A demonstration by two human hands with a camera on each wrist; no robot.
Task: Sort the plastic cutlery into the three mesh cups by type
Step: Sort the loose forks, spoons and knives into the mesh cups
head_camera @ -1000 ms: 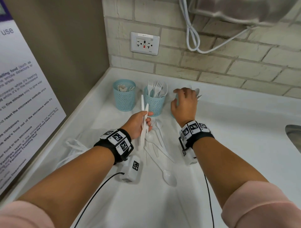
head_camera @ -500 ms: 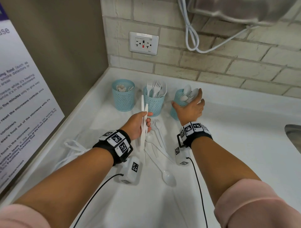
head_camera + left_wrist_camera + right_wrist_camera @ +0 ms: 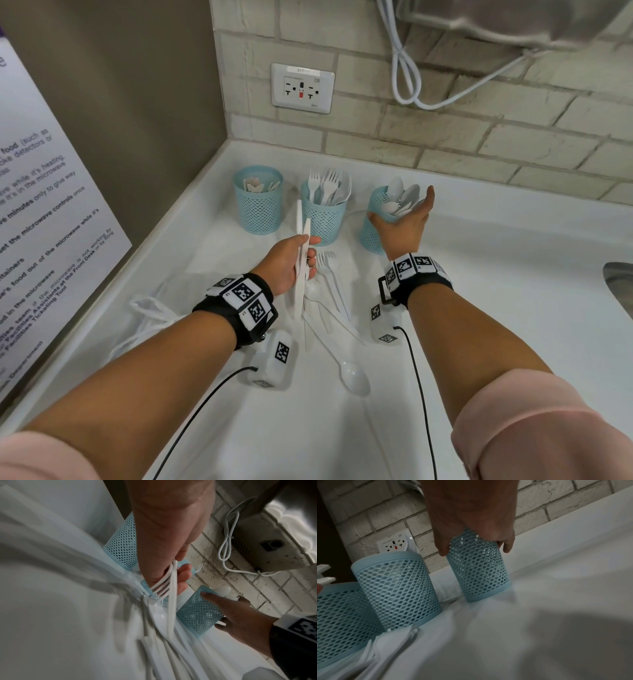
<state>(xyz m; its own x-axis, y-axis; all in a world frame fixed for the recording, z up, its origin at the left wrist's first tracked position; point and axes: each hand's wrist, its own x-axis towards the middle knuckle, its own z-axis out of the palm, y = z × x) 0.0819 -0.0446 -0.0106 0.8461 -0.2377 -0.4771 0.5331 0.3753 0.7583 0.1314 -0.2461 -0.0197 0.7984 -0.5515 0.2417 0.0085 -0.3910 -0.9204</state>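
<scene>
While left hand is gripping knives, right hand is grasping the spoon cup. Loose cutlery is lying on the counter.

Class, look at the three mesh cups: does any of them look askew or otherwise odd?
Yes. The right cup, holding spoons, leans to the right while the right hand holds it near the rim. The left cup and middle cup stand upright. Nothing has spilled from it.
</scene>
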